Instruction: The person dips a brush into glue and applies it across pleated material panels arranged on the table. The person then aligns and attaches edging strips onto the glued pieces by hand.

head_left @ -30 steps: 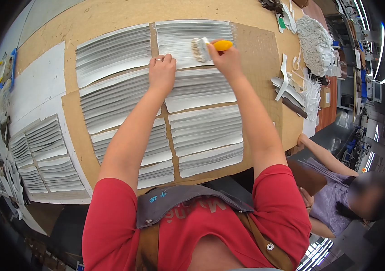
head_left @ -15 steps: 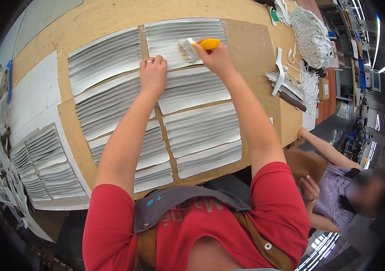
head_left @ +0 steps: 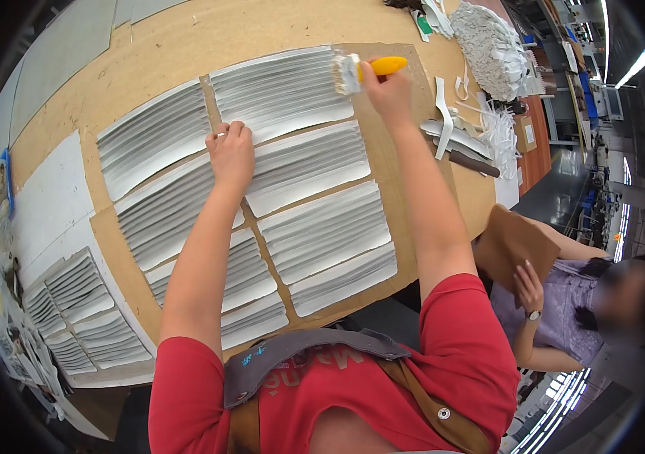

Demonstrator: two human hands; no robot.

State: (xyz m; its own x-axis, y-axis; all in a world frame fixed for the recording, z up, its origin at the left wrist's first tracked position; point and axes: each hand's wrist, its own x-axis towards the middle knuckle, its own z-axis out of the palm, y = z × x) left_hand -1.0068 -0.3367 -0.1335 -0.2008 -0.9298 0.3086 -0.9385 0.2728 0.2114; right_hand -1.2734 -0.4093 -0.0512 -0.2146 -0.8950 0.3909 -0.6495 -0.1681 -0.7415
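Observation:
My right hand [head_left: 391, 92] grips a paintbrush [head_left: 385, 66] with a yellow handle and broad, white-coated bristles. The bristles are at the right end of the upper right stack of overlapping white and grey strips [head_left: 285, 87]. Fingertips of my left hand [head_left: 232, 157] press down near that stack's lower left corner, fingers extended and holding nothing. Several more such stacks, like this one [head_left: 330, 231], lie in two columns on a brown cardboard sheet [head_left: 391, 144]. My left forearm partly covers the left column.
Another board with smaller strip stacks [head_left: 84, 287] lies at the left. White scraps [head_left: 493, 53] and a dark-handled tool [head_left: 474, 163] are at the table's right. Beyond the right edge, a co-worker [head_left: 557, 303] holds a brown panel [head_left: 515, 242].
The brush in my right hand has moved right, from the middle of the upper stack to its right end. My left hand stays by the stack's corner. The co-worker's brown panel has risen.

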